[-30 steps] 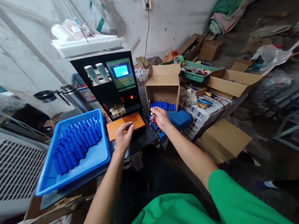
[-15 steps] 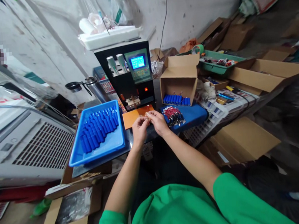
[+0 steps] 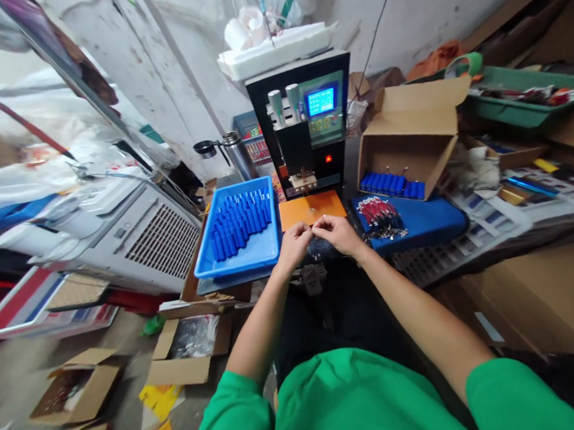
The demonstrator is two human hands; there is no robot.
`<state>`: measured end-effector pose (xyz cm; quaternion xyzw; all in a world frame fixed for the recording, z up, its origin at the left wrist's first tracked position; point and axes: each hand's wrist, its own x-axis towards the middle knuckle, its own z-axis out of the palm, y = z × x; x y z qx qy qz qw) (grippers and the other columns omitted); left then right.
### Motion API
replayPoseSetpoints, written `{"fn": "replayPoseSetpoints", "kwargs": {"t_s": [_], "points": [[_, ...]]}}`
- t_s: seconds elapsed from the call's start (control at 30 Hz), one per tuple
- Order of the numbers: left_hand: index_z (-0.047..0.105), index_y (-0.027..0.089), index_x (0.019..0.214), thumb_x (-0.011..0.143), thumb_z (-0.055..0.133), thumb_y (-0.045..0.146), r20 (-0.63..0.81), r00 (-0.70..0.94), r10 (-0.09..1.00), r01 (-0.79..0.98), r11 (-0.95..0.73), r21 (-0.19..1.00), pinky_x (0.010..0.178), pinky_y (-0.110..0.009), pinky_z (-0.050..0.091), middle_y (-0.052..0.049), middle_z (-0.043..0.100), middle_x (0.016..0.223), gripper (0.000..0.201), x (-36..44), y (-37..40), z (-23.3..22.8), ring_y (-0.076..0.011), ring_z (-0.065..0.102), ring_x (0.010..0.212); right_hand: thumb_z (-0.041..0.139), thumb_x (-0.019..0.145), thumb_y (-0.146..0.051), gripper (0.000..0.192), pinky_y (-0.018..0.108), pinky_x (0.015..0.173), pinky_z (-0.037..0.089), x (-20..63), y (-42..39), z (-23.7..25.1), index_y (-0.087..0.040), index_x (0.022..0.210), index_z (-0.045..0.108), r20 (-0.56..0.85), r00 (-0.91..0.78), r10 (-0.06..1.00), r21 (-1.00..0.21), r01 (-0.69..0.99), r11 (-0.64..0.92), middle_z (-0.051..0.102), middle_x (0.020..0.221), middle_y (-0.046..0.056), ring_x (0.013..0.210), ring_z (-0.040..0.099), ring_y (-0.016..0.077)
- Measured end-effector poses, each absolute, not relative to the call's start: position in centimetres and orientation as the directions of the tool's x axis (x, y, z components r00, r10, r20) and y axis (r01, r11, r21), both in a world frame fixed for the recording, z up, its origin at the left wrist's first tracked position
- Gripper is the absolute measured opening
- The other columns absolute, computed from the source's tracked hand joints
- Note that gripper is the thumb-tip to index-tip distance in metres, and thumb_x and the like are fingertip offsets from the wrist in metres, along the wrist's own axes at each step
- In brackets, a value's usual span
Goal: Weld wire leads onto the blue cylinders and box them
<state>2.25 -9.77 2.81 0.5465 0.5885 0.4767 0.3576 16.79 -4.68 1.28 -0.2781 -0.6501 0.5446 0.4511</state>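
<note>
My left hand [image 3: 293,244] and my right hand [image 3: 335,232] meet fingertip to fingertip just in front of the orange pad [image 3: 310,208] of a black spot-welding machine [image 3: 305,123]. They pinch something small between them; it is too small to identify. A blue tray [image 3: 241,257] with several blue cylindrical cells lies to the left of my left hand. To the right, a bundle of red wired parts [image 3: 379,210] rests on a blue cushion [image 3: 423,223]. An open cardboard box [image 3: 411,139] behind it holds a row of blue cells.
A grey vented appliance [image 3: 136,224] stands left of the bench. A steel flask [image 3: 237,154] sits behind the tray. A green tray [image 3: 523,100] and cardboard boxes crowd the right. Open boxes [image 3: 188,347] and scraps litter the floor at lower left.
My right hand left the red wired parts and joined my left hand in front of the orange pad. The view swung left and down, showing more floor.
</note>
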Motion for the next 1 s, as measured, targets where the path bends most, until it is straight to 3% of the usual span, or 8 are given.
{"fn": "replayPoseSetpoints", "kwargs": {"t_s": [0.13, 0.2, 0.3, 0.4, 0.5, 0.6, 0.7, 1.0], "points": [[0.062, 0.018, 0.079, 0.084, 0.060, 0.039, 0.217, -0.132, 0.967, 0.446, -0.137, 0.884, 0.065, -0.027, 0.045, 0.000, 0.063, 0.070, 0.022, -0.6, -11.0, 3.3, -0.0138, 0.056, 0.066, 0.074, 0.075, -0.039, 0.022, 0.031, 0.069, 0.049, 16.9, -5.0, 1.1, -0.020, 0.071, 0.066, 0.255, -0.377, 0.890, -0.967, -0.130, 0.221, 0.065, 0.064, 0.000, 0.062, 0.060, 0.0160], [0.067, 0.018, 0.094, 0.088, 0.059, 0.036, 0.281, -0.164, 0.945, 0.610, -0.127, 0.782, 0.076, -0.030, 0.050, -0.004, 0.070, 0.088, 0.021, -3.8, -11.5, 3.7, -0.0170, 0.063, 0.079, 0.073, 0.074, -0.038, 0.020, 0.031, 0.068, 0.049, 17.3, -4.8, 0.9, -0.020, 0.070, 0.066, 0.239, -0.326, 0.915, -0.969, -0.138, 0.204, 0.065, 0.062, 0.000, 0.060, 0.060, 0.0157], [0.068, 0.019, 0.113, 0.086, 0.058, 0.022, 0.293, -0.173, 0.940, 0.911, 0.040, 0.411, 0.092, -0.038, 0.049, -0.010, 0.071, 0.107, 0.029, -9.7, -12.3, 4.4, -0.0246, 0.063, 0.101, 0.074, 0.072, -0.037, 0.020, 0.031, 0.066, 0.049, 18.0, -4.6, 0.4, -0.019, 0.069, 0.067, 0.210, -0.273, 0.939, -0.973, -0.156, 0.172, 0.065, 0.062, 0.000, 0.058, 0.060, 0.0154], [0.061, 0.019, 0.134, 0.083, 0.062, 0.022, 0.202, -0.166, 0.965, 0.986, 0.169, -0.001, 0.100, -0.047, 0.044, -0.017, 0.062, 0.130, 0.051, -14.2, -12.8, 4.7, -0.0351, 0.054, 0.120, 0.074, 0.071, -0.037, 0.020, 0.030, 0.065, 0.050, 18.4, -4.6, -0.2, -0.019, 0.069, 0.067, 0.180, -0.256, 0.950, -0.976, -0.164, 0.141, 0.065, 0.063, 0.000, 0.058, 0.060, 0.0151], [0.055, 0.020, 0.141, 0.083, 0.064, 0.025, 0.121, -0.185, 0.975, 0.963, 0.204, -0.175, 0.100, -0.048, 0.042, -0.018, 0.058, 0.133, 0.060, -16.0, -12.8, 4.5, -0.0380, 0.051, 0.122, 0.074, 0.070, -0.037, 0.020, 0.030, 0.064, 0.049, 18.3, -4.9, -0.6, -0.019, 0.068, 0.067, 0.169, -0.272, 0.947, -0.977, -0.177, 0.123, 0.066, 0.065, 0.001, 0.058, 0.060, 0.0145], [0.055, 0.021, 0.139, 0.083, 0.065, 0.025, 0.103, -0.194, 0.976, 0.959, 0.211, -0.188, 0.100, -0.047, 0.042, -0.017, 0.059, 0.128, 0.057, -16.1, -12.4, 4.2, -0.0370, 0.052, 0.119, 0.074, 0.070, -0.037, 0.020, 0.030, 0.064, 0.048, 18.1, -5.2, -0.7, -0.019, 0.067, 0.067, 0.173, -0.290, 0.941, -0.976, -0.178, 0.125, 0.065, 0.063, 0.000, 0.058, 0.060, 0.0146], [0.057, 0.020, 0.130, 0.081, 0.066, 0.024, 0.126, -0.220, 0.967, 0.963, 0.236, -0.128, 0.097, -0.046, 0.044, -0.016, 0.061, 0.120, 0.050, -16.1, -12.2, 3.9, -0.0353, 0.055, 0.114, 0.074, 0.071, -0.037, 0.019, 0.030, 0.064, 0.048, 18.2, -5.3, -0.8, -0.019, 0.068, 0.068, 0.170, -0.294, 0.941, -0.977, -0.174, 0.123, 0.064, 0.061, 0.000, 0.058, 0.060, 0.0152], [0.060, 0.024, 0.101, 0.083, 0.063, 0.026, 0.241, -0.209, 0.948, 0.963, 0.157, 0.219, 0.085, -0.037, 0.047, -0.010, 0.069, 0.102, 0.018, -16.3, -12.7, 3.5, -0.0270, 0.063, 0.096, 0.075, 0.072, -0.039, 0.021, 0.031, 0.062, 0.049, 18.9, -5.2, -1.0, -0.020, 0.069, 0.067, 0.153, -0.278, 0.948, -0.979, -0.176, 0.106, 0.064, 0.062, 0.000, 0.058, 0.060, 0.0160]]}}
